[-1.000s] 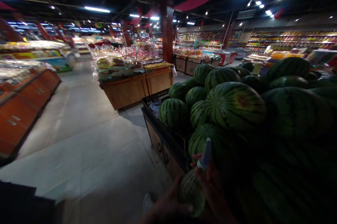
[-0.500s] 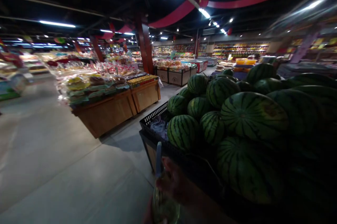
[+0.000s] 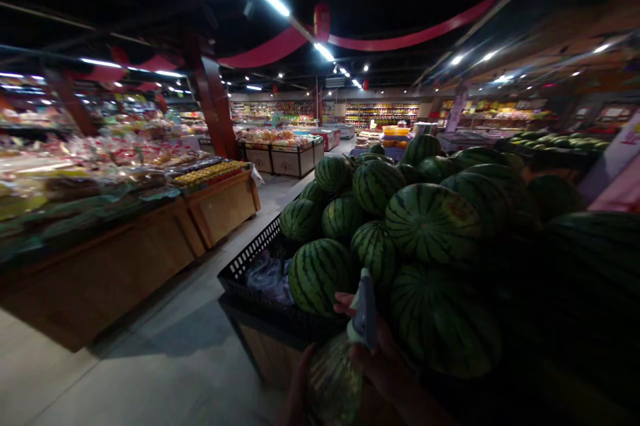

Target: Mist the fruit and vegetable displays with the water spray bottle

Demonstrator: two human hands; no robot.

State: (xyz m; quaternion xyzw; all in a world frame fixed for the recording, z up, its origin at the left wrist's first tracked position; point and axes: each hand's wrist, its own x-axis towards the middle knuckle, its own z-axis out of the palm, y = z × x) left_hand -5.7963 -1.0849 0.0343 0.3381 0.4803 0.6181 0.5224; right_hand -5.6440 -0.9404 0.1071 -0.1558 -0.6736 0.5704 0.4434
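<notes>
Lower centre, the left hand cups the spray bottle; the right hand curls round its head; a slack grip could drop it.

No legible lettering on the red lantern, crates or pink-edged sign.
</notes>
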